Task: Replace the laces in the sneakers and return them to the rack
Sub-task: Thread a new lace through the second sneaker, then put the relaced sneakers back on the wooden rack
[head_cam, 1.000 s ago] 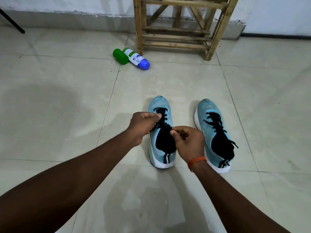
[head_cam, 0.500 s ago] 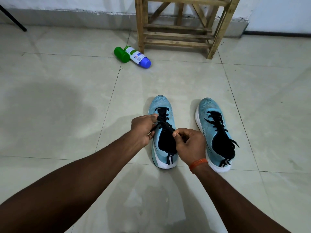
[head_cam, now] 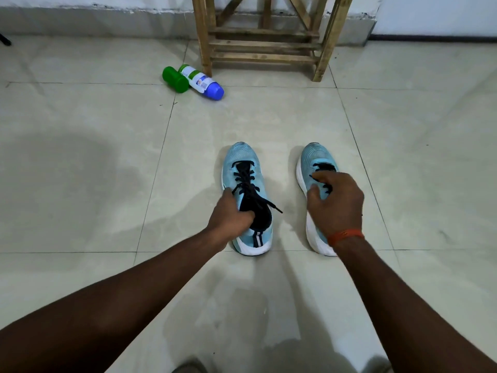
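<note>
The left sneaker (head_cam: 243,162) stands beside the right sneaker (head_cam: 315,157) on the floor (head_cam: 107,117), apart from the rack (head_cam: 265,47); your left hand (head_cam: 231,214) grips the left one's collar; your right hand (head_cam: 338,203) curls over the right one's laces (head_cam: 324,166), whether holding I cannot tell.

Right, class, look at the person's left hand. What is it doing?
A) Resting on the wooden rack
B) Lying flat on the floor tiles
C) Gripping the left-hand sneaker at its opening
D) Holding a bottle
C: the left hand grips the left-hand sneaker at its opening, curled over the edge beside the laces.
</note>
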